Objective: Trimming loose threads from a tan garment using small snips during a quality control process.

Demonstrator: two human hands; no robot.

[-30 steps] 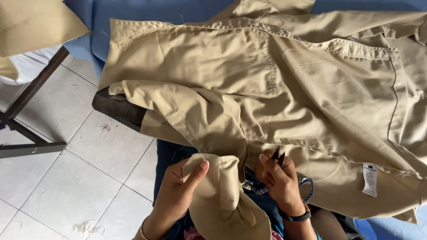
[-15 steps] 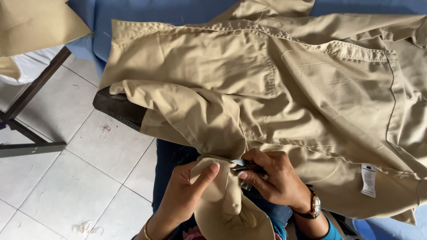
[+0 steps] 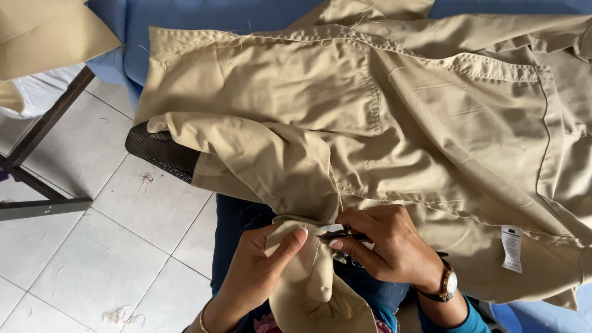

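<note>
Right hand (image 3: 385, 250): closed around small thread snips (image 3: 333, 232), metal tips poking out between thumb and forefinger, pointing left toward the fabric fold; wristwatch (image 3: 445, 285) on the wrist, teal sleeve (image 3: 462, 314) below it.
Left hand (image 3: 259, 271): pinching a fold of the tan garment (image 3: 345, 117), thumb laid across the top of the fold, fingers hidden under the cloth; thin bangle (image 3: 202, 317) at the wrist.
Thread snips: just beside the left thumb tip, touching or nearly touching the fold; exact contact too small to tell.
Tan garment: spread wide over the blue tabletop (image 3: 185, 18), covering most of it from the far edge to the near edge; one sleeve-like part hanging off the near edge down into the lap, gathered between both hands.
Seams: stitched lines running along the far edge and down the right side, loose thread ends sticking up near the far edge.
White label (image 3: 511, 248): sewn to the garment near the near right corner, hanging downward.
Dark mesh piece (image 3: 161, 151): peeking out from under the garment at the left edge.
Floor (image 3: 92, 246): pale tiles, scattered thread scraps.
Dark frame (image 3: 43, 160): metal legs standing on the tiles at left, another tan cloth (image 3: 43, 31) lying above.
</note>
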